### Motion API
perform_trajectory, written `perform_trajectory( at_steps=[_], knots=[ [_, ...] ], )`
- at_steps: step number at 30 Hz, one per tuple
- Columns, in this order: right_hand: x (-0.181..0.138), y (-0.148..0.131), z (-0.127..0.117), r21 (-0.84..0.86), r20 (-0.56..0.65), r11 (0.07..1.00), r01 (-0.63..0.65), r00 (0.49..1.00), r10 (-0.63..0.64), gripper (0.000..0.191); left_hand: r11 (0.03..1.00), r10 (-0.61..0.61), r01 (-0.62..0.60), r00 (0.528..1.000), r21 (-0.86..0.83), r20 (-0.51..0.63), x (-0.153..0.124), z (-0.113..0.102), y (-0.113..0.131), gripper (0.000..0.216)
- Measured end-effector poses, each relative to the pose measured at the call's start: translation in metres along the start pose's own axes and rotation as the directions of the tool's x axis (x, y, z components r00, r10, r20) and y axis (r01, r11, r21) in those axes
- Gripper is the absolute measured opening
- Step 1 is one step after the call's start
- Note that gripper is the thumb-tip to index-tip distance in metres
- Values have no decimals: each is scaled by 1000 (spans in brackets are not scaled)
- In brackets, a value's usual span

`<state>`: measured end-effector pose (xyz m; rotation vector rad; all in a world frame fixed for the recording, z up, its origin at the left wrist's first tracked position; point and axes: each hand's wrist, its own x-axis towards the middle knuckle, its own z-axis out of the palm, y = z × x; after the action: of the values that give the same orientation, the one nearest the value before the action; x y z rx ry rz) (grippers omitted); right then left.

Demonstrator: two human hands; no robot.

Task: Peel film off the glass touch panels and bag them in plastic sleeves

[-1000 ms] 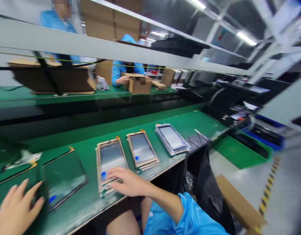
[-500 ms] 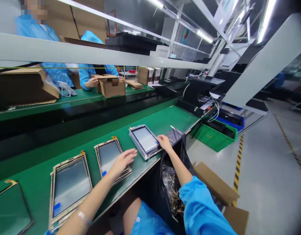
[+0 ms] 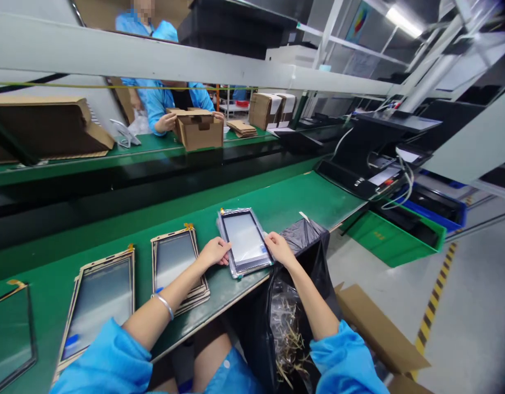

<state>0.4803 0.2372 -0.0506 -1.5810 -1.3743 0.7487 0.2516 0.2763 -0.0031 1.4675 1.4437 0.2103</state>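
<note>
A stack of framed touch screen panels (image 3: 245,236) in clear film lies on the green bench, a small blue tab near its lower right corner. My left hand (image 3: 216,253) is closed on the stack's left edge, thumb on top. On the opposite edge my right hand (image 3: 279,249) grips with thumb and fingers; the fingertips are partly hidden. Left of my left hand sits a second pile of panels (image 3: 176,260) with tan borders and an orange flex tail. Farther left lie a larger tan-bordered panel pile (image 3: 102,295) and a dark-framed glass panel (image 3: 10,334).
A black bag (image 3: 305,241) with film scraps and straw-like strips hangs at the bench's front edge. Beyond it are an open cardboard box (image 3: 376,323) and a green bin (image 3: 394,235). Across the line a co-worker holds a carton (image 3: 201,131). A black stand (image 3: 351,158) occupies the bench's right end.
My left hand has moved right from above the middle pile and closed on the panel stack's left edge. My right hand stays at its right edge. The camera view has shifted.
</note>
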Motion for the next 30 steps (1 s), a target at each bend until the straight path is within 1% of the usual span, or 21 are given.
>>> perform_trajectory(
  at_steps=[4, 8, 11, 13, 14, 15, 16, 18, 19, 20, 21, 24, 27, 30],
  knots=[
    [-11, -1, 6, -34, 39, 998, 45, 998, -44, 28, 981, 62, -52, 997, 188, -44, -3, -15, -1, 29],
    [-18, -4, 6, -136, 15, 988, 70, 998, -68, 26, 936, 125, -86, 988, 342, -92, -12, -22, 1, 30],
    [-28, -19, 6, -238, -38, 967, 88, 994, -99, 19, 913, 140, -93, 986, 398, -92, -15, -20, 3, 30],
    [-40, -35, 11, -327, -58, 933, 150, 982, -178, 15, 907, 140, -94, 987, 410, -83, -14, -18, 3, 31],
    [-47, -43, 15, -382, -26, 898, 218, 969, -247, 18, 907, 138, -94, 987, 411, -79, -13, -18, 3, 30],
    [-54, -51, 21, -432, 43, 848, 306, 946, -320, 19, 908, 135, -93, 988, 408, -74, -12, -18, 2, 30],
    [-61, -59, 28, -468, 138, 787, 401, 913, -383, 19, 911, 132, -94, 989, 401, -68, -10, -18, 1, 30],
    [-74, -69, 43, -489, 302, 681, 545, 838, -454, 16, 921, 122, -94, 991, 377, -51, -8, -18, -2, 28],
    [-79, -72, 50, -479, 341, 663, 575, 818, -463, 16, 927, 117, -94, 992, 362, -44, -7, -17, -3, 27],
    [-82, -74, 56, -468, 349, 665, 581, 813, -465, 17, 934, 114, -92, 993, 346, -42, -7, -17, -5, 27],
    [-83, -75, 60, -450, 334, 689, 568, 822, -461, 18, 940, 111, -90, 993, 330, -46, -6, -16, -6, 26],
    [-76, -76, 67, -344, 276, 796, 497, 864, -420, 12, 955, 109, -80, 990, 286, -87, -4, -15, -6, 27],
    [-54, -72, 63, -292, 231, 846, 446, 891, -391, 9, 966, 109, -69, 983, 250, -148, -2, -15, -2, 28],
    [-27, -59, 51, -319, 137, 866, 384, 923, -358, 11, 972, 117, -67, 969, 223, -218, -3, -14, 5, 27]
  ],
)
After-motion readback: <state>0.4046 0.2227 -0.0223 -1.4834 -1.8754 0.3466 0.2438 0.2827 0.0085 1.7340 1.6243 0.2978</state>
